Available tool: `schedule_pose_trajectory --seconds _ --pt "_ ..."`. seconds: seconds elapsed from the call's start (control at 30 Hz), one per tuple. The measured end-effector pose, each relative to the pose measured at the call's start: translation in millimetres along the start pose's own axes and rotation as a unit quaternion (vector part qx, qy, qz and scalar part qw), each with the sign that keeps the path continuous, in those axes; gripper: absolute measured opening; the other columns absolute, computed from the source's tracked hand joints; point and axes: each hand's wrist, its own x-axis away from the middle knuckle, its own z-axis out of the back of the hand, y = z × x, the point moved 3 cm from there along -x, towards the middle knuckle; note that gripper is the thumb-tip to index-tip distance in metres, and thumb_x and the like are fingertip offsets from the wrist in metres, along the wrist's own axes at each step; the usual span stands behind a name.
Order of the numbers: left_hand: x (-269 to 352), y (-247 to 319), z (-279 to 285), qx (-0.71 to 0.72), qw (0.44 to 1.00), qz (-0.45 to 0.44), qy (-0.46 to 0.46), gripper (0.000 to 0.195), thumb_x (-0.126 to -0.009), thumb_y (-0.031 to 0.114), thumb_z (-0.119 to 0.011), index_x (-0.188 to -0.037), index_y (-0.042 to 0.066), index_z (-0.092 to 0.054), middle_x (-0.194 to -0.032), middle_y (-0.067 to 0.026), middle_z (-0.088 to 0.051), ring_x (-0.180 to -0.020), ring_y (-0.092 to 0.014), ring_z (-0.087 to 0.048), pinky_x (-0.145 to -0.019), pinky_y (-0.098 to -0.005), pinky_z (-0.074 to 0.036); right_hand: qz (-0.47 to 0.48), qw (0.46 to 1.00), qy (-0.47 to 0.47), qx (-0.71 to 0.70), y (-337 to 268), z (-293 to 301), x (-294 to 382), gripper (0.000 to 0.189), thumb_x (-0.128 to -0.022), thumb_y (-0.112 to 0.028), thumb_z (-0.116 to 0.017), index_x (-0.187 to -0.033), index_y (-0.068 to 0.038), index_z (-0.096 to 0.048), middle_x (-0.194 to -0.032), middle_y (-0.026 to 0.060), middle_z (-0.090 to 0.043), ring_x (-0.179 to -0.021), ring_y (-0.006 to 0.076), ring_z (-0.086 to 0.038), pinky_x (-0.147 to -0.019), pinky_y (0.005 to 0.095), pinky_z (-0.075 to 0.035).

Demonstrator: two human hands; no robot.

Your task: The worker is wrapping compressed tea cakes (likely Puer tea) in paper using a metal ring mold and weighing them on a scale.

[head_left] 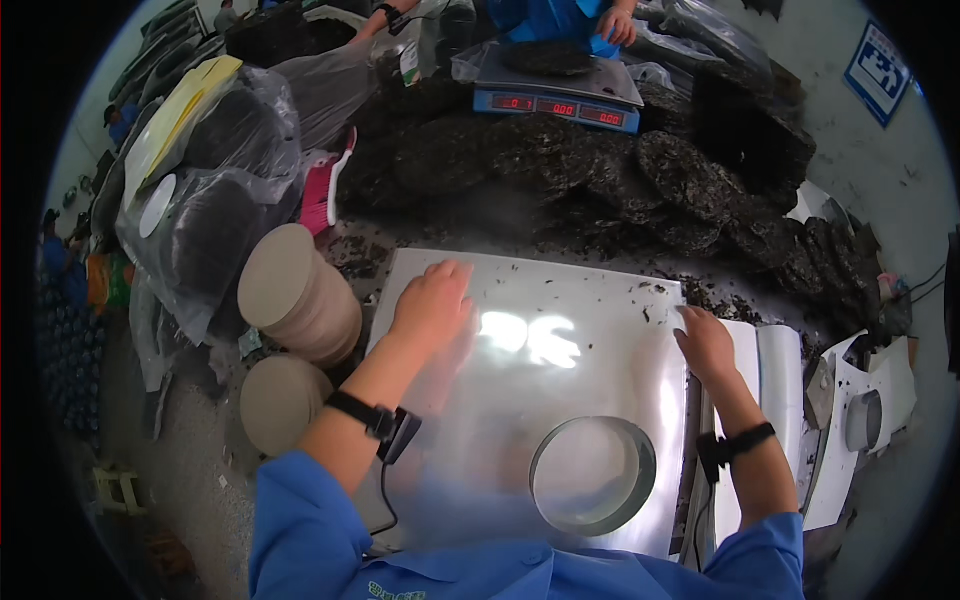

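Note:
A shiny metal sheet (517, 420) lies flat before me, with dark crumbs scattered on its far part. My left hand (439, 300) is over its far left area, fingers slightly bent and nothing visible in them. At the sheet's right edge is my right hand (705, 345), thumb and forefinger toward the rim; whether it grips the edge is unclear. A round metal ring mould (645, 465) stands on the sheet near my body, nothing visible inside it. Beyond the far edge, dark round cakes of what looks like dried seaweed (525, 157) lie in a long heap.
Stacks of round cardboard discs (277, 277) stand left of the sheet, near a pink-and-white brush (326, 184) and plastic-bagged dark cakes (217, 217). A blue digital scale (555, 105) carries a dark cake; a co-worker's hand (619, 26) is behind. Another ring (864, 420) lies right.

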Motion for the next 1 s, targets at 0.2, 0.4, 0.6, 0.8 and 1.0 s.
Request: schedule_pose_trajectory --seconds 0.2,0.4,0.6,0.8,1.0 --pt "-104.6 -56.0 -60.3 -0.114 0.989 -0.011 0.092 0.064 -0.081 0.016 -0.070 -0.137 0.002 -0.044 -0.142 -0.0134 -0.045 -0.135 -0.029 -0.040 -0.109 -0.0409 -0.036 0.042 0.995 0.065 0.065 33.2 -52.0 -85.1 0.050 -0.084 -0.008 -0.057 -0.133 0.001 -0.051 -0.138 0.0147 -0.053 -0.129 0.0297 -0.049 -0.107 0.0392 -0.041" --pt "-141.1 -70.8 -82.6 -0.198 0.975 -0.006 0.105 0.050 -0.081 0.015 -0.067 -0.127 0.001 -0.052 -0.133 -0.0148 -0.053 -0.123 -0.029 -0.048 -0.104 -0.0397 -0.039 0.099 0.991 0.053 0.075 12.5 -69.4 -125.2 0.046 -0.088 -0.009 -0.052 -0.132 0.001 -0.053 -0.131 0.0160 -0.057 -0.123 0.0303 -0.052 -0.103 0.0385 -0.044" --pt "-161.6 -76.5 -90.8 -0.242 0.966 0.019 0.088 0.021 -0.084 0.010 -0.054 -0.101 0.004 -0.063 -0.105 -0.0113 -0.062 -0.102 -0.027 -0.062 -0.086 -0.0386 -0.051 0.030 0.993 0.111 0.024 -9.0 -80.0 -144.2 0.047 -0.089 -0.031 -0.060 -0.126 -0.002 -0.057 -0.118 0.0179 -0.061 -0.114 0.0350 -0.055 -0.101 0.0431 -0.042" --pt "-159.2 -81.8 -87.2 -0.267 0.961 -0.006 0.073 0.015 -0.085 0.010 -0.055 -0.095 0.005 -0.065 -0.093 -0.0101 -0.066 -0.090 -0.025 -0.067 -0.077 -0.0365 -0.055 0.012 0.995 0.096 -0.017 -8.4 -77.8 -133.9 0.043 -0.089 -0.033 -0.059 -0.120 -0.003 -0.061 -0.111 0.0169 -0.062 -0.109 0.0342 -0.056 -0.099 0.0429 -0.042" --pt "-129.2 -69.6 -79.4 -0.258 0.965 -0.009 0.048 0.015 -0.083 0.008 -0.055 -0.090 0.004 -0.067 -0.093 -0.0121 -0.066 -0.088 -0.026 -0.067 -0.075 -0.0388 -0.054 0.020 0.995 0.090 -0.032 -5.4 -71.5 -108.9 0.041 -0.093 -0.035 -0.055 -0.118 -0.004 -0.063 -0.106 0.0150 -0.063 -0.107 0.0314 -0.056 -0.099 0.0424 -0.040"
